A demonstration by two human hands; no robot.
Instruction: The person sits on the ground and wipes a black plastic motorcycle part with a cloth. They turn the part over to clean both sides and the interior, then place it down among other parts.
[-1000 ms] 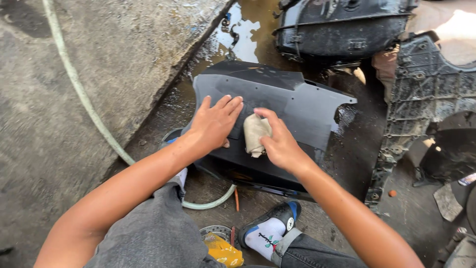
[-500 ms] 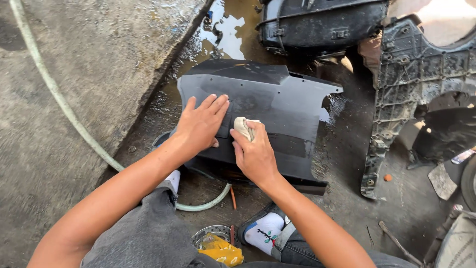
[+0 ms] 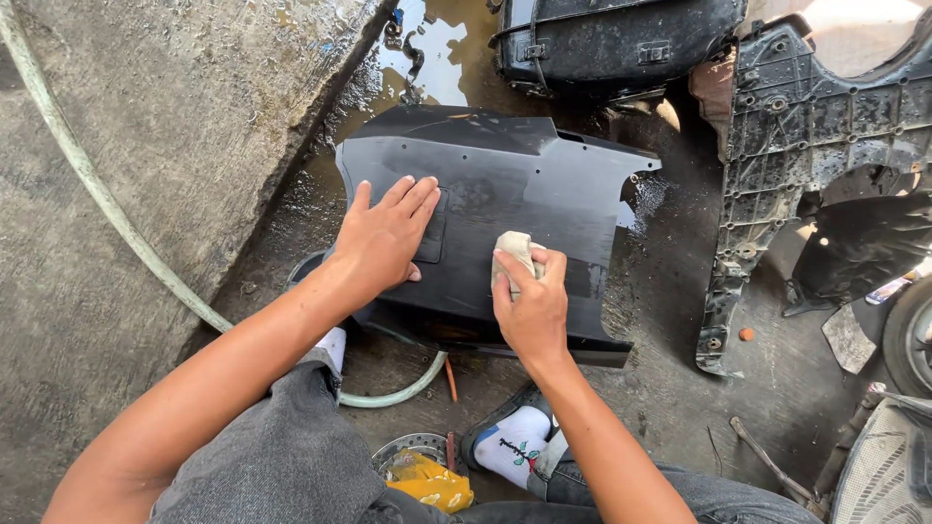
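Right now I have my left hand (image 3: 388, 238) spread flat, fingers splayed, pressing on the black plastic panel (image 3: 524, 184) that lies at the centre of my view on wet ground. My right hand (image 3: 532, 301), at about four o'clock from the left, is curled tight round a small pale pad (image 3: 513, 247), holding it against the panel face. I judge the panel light and fairly stiff but springy, thin moulded plastic, slick where wet; its notched edges at three o'clock and the near lip at six o'clock look the surest places to grip. A green hose (image 3: 87, 180) runs off toward ten o'clock; another dark moulded part (image 3: 777, 146) lies at two o'clock.
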